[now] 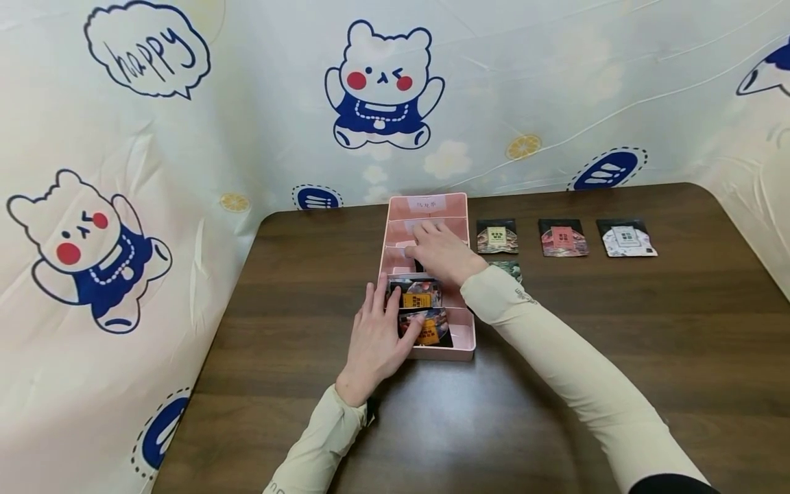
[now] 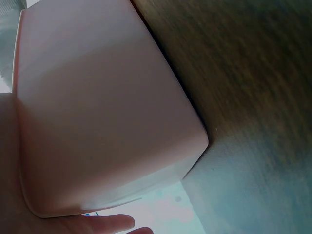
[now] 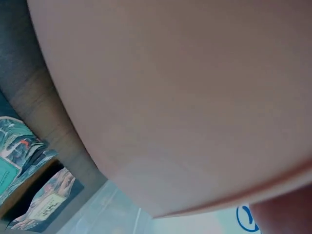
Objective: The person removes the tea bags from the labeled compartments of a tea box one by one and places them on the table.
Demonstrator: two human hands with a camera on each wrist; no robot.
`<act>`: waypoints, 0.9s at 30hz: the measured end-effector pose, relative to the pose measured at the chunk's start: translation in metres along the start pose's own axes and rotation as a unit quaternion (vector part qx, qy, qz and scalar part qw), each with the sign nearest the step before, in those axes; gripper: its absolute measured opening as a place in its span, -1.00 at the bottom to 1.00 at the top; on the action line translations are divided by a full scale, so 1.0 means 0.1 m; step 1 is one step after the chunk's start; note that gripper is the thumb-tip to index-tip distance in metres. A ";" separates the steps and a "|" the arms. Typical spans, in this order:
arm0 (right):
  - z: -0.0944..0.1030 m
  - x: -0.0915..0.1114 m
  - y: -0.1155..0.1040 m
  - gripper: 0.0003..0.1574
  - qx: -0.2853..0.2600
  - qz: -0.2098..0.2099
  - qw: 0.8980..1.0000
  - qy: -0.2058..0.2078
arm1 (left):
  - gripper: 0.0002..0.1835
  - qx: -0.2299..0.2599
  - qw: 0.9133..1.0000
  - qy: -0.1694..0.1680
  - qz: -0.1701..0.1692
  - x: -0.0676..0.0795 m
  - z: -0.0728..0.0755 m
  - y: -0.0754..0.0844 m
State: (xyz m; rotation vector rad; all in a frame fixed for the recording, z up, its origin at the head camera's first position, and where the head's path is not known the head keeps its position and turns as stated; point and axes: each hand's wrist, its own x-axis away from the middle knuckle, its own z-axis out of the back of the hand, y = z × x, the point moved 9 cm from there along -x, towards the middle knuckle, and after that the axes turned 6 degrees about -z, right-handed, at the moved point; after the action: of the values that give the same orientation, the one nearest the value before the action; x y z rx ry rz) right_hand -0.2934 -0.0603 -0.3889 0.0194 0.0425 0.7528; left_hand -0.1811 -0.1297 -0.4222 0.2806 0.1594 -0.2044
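Note:
A long pink box [image 1: 474, 336] with dividers stands on the table. My left hand [image 1: 378, 337] rests over its near left rim, fingers spread and thumb on a dark sachet with an orange label [image 1: 437, 334] in the nearest compartment. Another orange-labelled sachet [image 1: 417, 300] lies one compartment farther, beside my left fingertips. Above the middle compartments, my right hand [image 1: 443, 250] reaches in from the right. A dark piece [image 1: 419, 266] shows under it, mostly hidden; I cannot tell whether the fingers grip it. Both wrist views are filled mostly by the box's outer wall [image 2: 102, 107].
Right of the box lie a yellow-labelled sachet [image 1: 496, 237], a red-labelled sachet [image 1: 563, 239] and a white sachet [image 1: 627, 239] in a row. A green sachet [image 1: 509, 269] is partly behind my right sleeve. A printed cloth [image 1: 271, 137] hangs behind the table's far edge.

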 end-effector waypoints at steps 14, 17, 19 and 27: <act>0.10 0.07 0.04 -0.65 -0.004 -0.016 1.000 0.002 | -0.22 -0.003 1.000 0.002 -0.002 0.01 0.00 0.01; 0.17 0.10 0.05 -0.63 -0.006 -0.022 1.000 0.008 | -0.22 -0.004 1.000 0.001 -0.002 0.01 0.00 0.01; 0.21 0.13 0.05 -0.63 -0.007 -0.027 1.000 0.006 | -0.22 -0.004 1.000 0.002 -0.003 0.01 0.00 0.01; 0.35 0.16 0.19 -0.75 -0.062 -0.062 0.996 0.007 | -0.21 -0.003 1.000 0.004 -0.003 0.00 0.00 0.01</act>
State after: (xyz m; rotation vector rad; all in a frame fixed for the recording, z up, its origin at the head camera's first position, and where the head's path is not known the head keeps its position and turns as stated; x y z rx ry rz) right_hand -0.2927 -0.0354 -0.3534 -0.1054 0.0096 0.6301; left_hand -0.1806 -0.1289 -0.4219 0.2758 0.1693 -0.2087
